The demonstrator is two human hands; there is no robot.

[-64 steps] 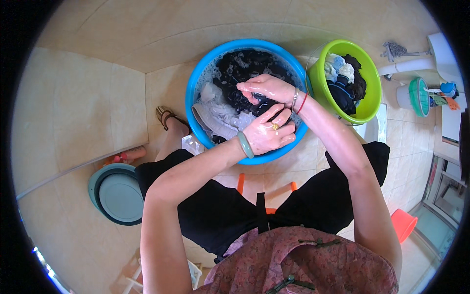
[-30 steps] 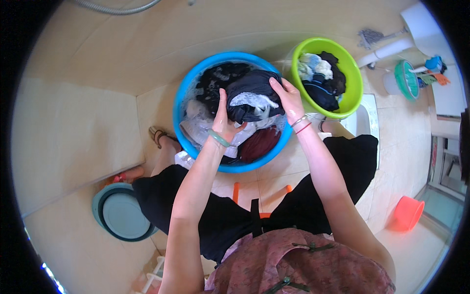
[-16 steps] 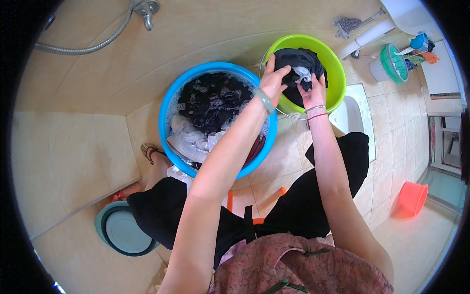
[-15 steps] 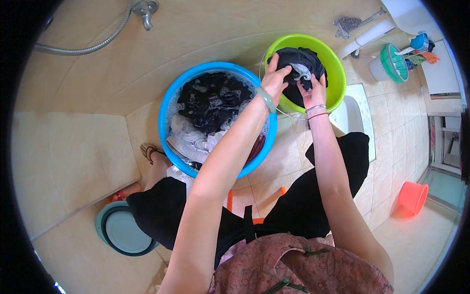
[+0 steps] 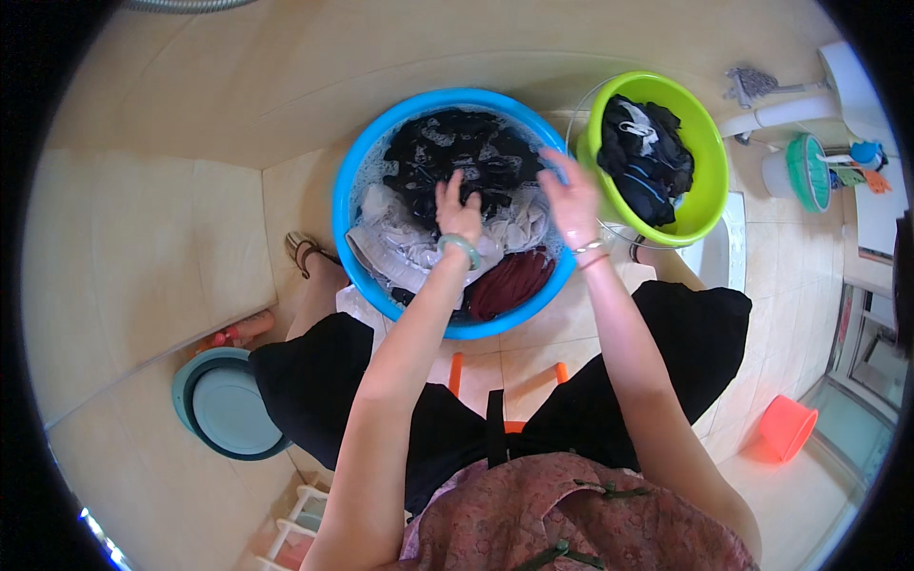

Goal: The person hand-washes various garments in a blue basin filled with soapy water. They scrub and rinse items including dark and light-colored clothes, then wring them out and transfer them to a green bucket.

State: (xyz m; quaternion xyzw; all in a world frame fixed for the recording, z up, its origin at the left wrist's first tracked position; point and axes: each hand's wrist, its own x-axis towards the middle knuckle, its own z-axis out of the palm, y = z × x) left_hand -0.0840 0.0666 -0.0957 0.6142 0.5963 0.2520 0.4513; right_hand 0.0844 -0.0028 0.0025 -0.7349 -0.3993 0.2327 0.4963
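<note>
A large blue basin (image 5: 347,281) stands before me, filled with soapy water and laundry. Dark clothes (image 5: 428,157) lie at its far side, with white clothes (image 5: 390,249) nearer and a dark red garment (image 5: 511,285) at the near right. My left hand (image 5: 459,211) hovers over or touches the wet clothes in the middle, fingers spread, holding nothing. Above the basin's right rim is my right hand (image 5: 573,200), open and slightly blurred, its fingers stretched out. Right of it stands a lime-green bucket (image 5: 709,157) with a bundle of black clothes (image 5: 647,157) in it.
A grey-green tub (image 5: 238,414) lies at my left foot. An orange stool (image 5: 514,426) is under me. Behind the bucket is a white squat toilet (image 5: 728,243). A coral bucket (image 5: 788,428) and a lined bin (image 5: 804,176) stand to the right. Tiled wall borders the left.
Both hands have let go of the black clothes, which now lie in the green bucket, and have moved left to the blue basin. The view has shifted too.
</note>
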